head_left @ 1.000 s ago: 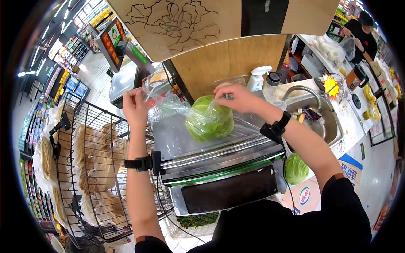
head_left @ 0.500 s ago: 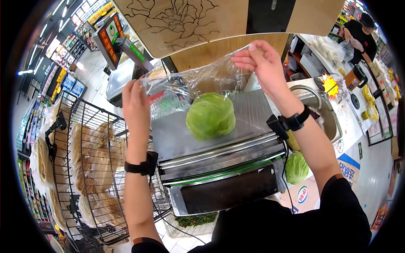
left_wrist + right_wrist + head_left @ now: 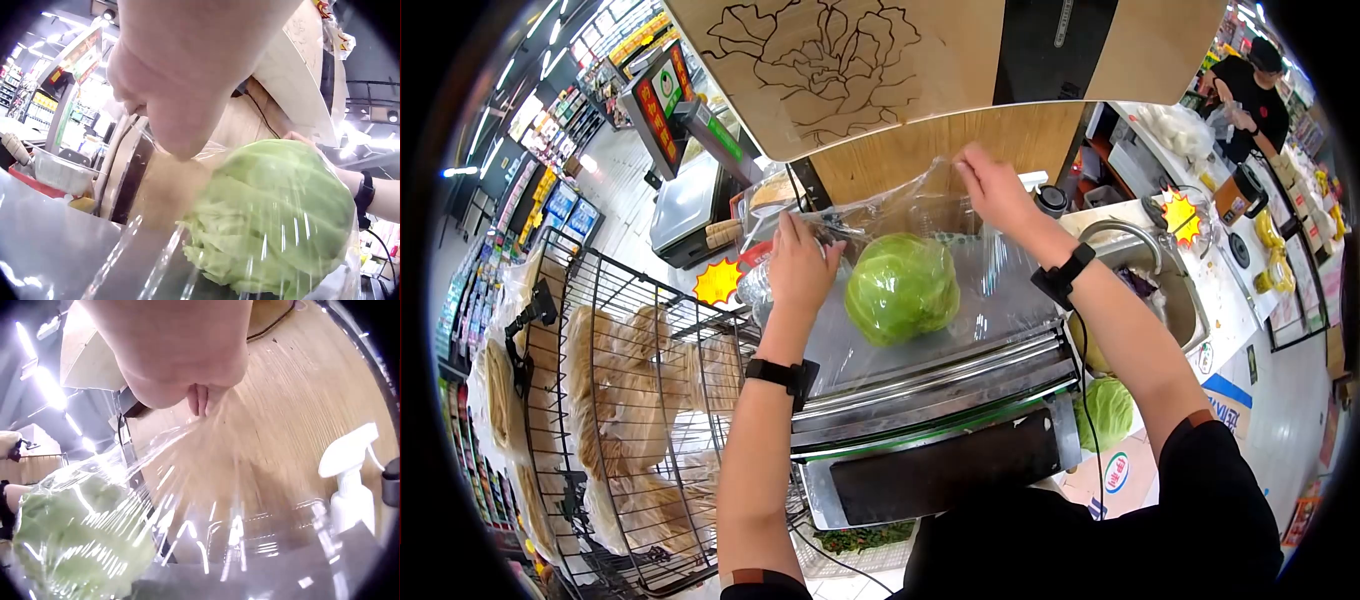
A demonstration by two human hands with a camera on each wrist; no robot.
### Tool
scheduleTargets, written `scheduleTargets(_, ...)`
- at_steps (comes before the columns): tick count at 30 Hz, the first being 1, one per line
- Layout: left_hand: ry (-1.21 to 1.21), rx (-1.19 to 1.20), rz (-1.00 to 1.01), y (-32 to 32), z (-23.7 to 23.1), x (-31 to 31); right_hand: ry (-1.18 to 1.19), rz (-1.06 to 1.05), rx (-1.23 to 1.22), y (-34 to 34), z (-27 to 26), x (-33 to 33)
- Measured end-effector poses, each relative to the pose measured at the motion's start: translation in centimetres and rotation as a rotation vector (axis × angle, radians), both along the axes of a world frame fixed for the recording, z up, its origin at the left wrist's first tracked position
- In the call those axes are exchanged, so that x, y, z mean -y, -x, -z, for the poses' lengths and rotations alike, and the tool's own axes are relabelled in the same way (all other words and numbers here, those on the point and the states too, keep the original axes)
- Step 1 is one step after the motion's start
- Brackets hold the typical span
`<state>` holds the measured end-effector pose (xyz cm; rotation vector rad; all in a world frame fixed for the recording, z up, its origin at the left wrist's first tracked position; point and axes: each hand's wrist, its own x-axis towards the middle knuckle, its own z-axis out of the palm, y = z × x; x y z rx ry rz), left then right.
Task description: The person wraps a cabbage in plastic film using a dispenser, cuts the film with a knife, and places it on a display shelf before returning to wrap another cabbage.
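A green cabbage [image 3: 902, 290] sits on the grey top of a wrapping machine [image 3: 940, 382], with clear cling film [image 3: 169, 440] stretched up and over it. My right hand [image 3: 1003, 192] pinches the film's edge behind and right of the cabbage, raised above the machine top. To the left of the cabbage my left hand [image 3: 803, 265] holds the film at its other side, thumb apart from the fingers in the head view. Between both hands the film's edge slopes upward to the right. In the left wrist view the cabbage [image 3: 275, 212] shows leafy folds beneath shiny film creases.
A wire cart [image 3: 640, 400] with bagged goods stands on the left. Right of the machine are a sink [image 3: 1190, 300] and another cabbage [image 3: 1106, 412]. A white spray bottle [image 3: 353, 487] stands behind. Farther right, a person [image 3: 1250, 95] stands by the counter.
The right hand first rose and swung right, drawing the film out, then came slightly left and lower. The left hand has moved right, closer to the cabbage. The film now lies over the cabbage.
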<state>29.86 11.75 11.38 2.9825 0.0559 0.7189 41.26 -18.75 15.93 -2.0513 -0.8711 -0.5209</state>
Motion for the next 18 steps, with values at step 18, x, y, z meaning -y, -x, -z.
scheduleTargets(18,0.649,-0.143,-0.206,2.2,4.4,-0.9,0.138,-0.381,-0.757,-0.9,10.8,-2.3)
